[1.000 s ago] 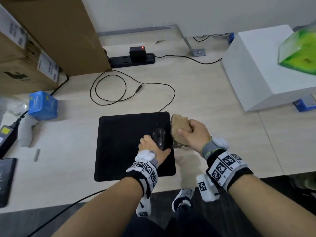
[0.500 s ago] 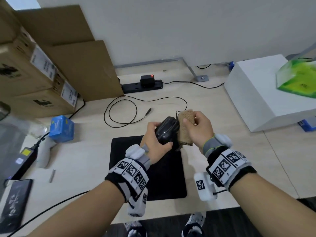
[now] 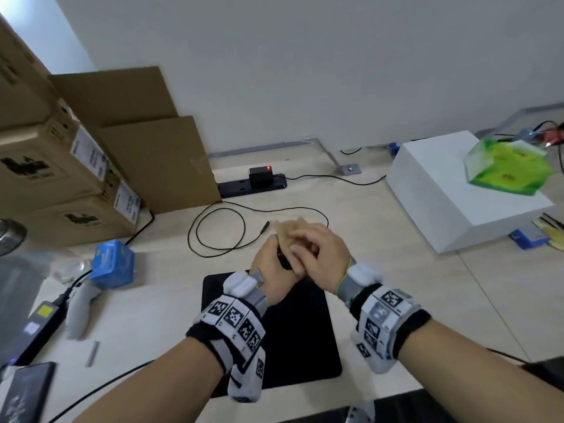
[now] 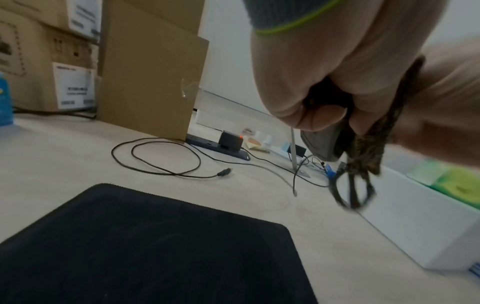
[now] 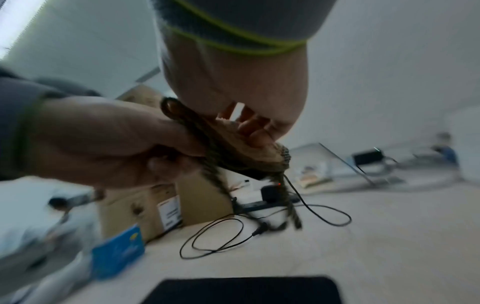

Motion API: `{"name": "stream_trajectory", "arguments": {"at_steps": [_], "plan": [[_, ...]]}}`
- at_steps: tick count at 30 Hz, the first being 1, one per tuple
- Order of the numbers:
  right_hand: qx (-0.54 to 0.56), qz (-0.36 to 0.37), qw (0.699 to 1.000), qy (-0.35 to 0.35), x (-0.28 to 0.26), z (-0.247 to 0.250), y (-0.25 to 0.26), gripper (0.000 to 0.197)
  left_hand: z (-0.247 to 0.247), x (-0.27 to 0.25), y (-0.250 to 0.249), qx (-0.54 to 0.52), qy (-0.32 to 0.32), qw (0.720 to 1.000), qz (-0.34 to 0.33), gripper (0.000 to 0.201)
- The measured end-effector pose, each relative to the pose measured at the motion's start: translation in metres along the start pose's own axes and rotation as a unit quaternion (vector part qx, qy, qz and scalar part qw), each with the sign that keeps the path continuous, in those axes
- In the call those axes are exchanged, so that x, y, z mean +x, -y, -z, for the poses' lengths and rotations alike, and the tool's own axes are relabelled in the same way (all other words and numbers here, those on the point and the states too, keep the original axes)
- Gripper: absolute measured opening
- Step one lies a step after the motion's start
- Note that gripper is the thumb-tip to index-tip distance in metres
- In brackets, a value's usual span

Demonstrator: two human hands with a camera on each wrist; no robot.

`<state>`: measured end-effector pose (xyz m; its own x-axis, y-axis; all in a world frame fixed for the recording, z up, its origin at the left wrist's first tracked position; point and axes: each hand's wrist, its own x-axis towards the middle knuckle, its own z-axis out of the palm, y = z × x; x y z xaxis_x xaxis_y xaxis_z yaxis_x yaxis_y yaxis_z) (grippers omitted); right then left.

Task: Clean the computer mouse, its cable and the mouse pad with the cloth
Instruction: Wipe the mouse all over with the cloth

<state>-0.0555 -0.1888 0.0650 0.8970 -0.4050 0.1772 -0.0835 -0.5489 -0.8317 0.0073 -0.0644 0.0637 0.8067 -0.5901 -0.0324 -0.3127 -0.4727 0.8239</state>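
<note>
Both hands are raised above the black mouse pad (image 3: 300, 337), close together. My left hand (image 3: 271, 268) grips the black mouse (image 3: 283, 260), which is mostly hidden; in the left wrist view the mouse (image 4: 324, 148) pokes out below the fingers (image 4: 319, 115). My right hand (image 3: 319, 254) holds the tan cloth (image 3: 288, 228) pressed over the mouse's top. The cloth's dark edge and hanging loop (image 4: 363, 164) dangle beside the mouse. The mouse cable (image 3: 219, 233) lies in loops on the desk behind the hands, its plug end (image 3: 265, 226) loose.
Cardboard boxes (image 3: 61, 166) stand at the back left, with a power strip (image 3: 253, 183) beside them. A white box (image 3: 451, 190) carrying a green tissue pack (image 3: 506, 166) stands at the right. A blue box (image 3: 113, 264), a white controller (image 3: 77, 312) and a phone (image 3: 27, 389) lie at the left.
My left hand lifted the mouse off the pad and up. My right hand brought the cloth from beside the mouse over its top. The camera view tilted upward.
</note>
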Motion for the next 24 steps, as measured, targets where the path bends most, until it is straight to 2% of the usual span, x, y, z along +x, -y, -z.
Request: {"name": "stream_trajectory", "arguments": {"at_steps": [2, 3, 5, 8, 9, 11, 12, 15, 17, 20, 21, 22, 24], "plan": [[0.006, -0.132, 0.991, -0.035, 0.009, 0.002, -0.003, 0.012, -0.003, -0.003, 0.001, -0.011, 0.013, 1.000, -0.010, 0.055], [0.002, -0.164, 0.985, -0.051, 0.011, 0.000, -0.001, 0.015, -0.003, -0.003, 0.001, -0.003, 0.021, 1.000, -0.021, 0.058], [-0.026, -0.153, 0.987, -0.045, 0.007, -0.009, 0.009, 0.018, 0.005, 0.000, -0.001, -0.003, 0.010, 0.999, -0.035, 0.050], [-0.029, -0.058, 0.997, -0.041, -0.006, -0.024, 0.022, 0.029, 0.015, 0.008, -0.004, 0.008, -0.006, 0.998, -0.062, 0.015], [-0.028, -0.025, 0.998, -0.041, -0.009, -0.027, 0.023, 0.030, 0.017, 0.009, -0.004, 0.007, -0.006, 0.997, -0.071, 0.012], [-0.045, 0.005, 0.998, -0.031, -0.003, -0.026, 0.018, 0.028, 0.020, 0.008, 0.001, 0.002, -0.005, 0.998, -0.064, 0.024], [-0.049, -0.010, 0.998, -0.032, 0.004, -0.022, 0.012, 0.028, 0.020, 0.007, 0.003, 0.006, -0.006, 0.998, -0.059, 0.036], [-0.023, -0.130, 0.990, -0.048, 0.021, -0.012, 0.006, 0.018, 0.022, 0.004, 0.009, 0.019, -0.005, 0.999, -0.050, 0.061], [-0.041, -0.121, 0.991, -0.041, 0.017, -0.017, 0.015, 0.015, 0.023, 0.004, 0.011, 0.017, -0.010, 0.999, -0.038, 0.058], [-0.057, -0.001, 0.998, -0.013, 0.000, -0.028, 0.032, 0.023, 0.026, 0.009, 0.009, 0.010, -0.019, 0.999, -0.037, 0.033], [-0.051, 0.017, 0.998, -0.015, -0.001, -0.029, 0.033, 0.024, 0.027, 0.009, 0.009, 0.012, -0.018, 0.999, -0.042, 0.031], [-0.051, 0.011, 0.998, -0.021, 0.005, -0.026, 0.029, 0.022, 0.028, 0.009, 0.009, 0.020, -0.016, 0.999, -0.048, 0.034], [-0.065, -0.050, 0.996, -0.040, 0.022, -0.016, 0.019, 0.015, 0.030, 0.007, 0.010, 0.044, -0.005, 0.998, -0.055, 0.052]]}}
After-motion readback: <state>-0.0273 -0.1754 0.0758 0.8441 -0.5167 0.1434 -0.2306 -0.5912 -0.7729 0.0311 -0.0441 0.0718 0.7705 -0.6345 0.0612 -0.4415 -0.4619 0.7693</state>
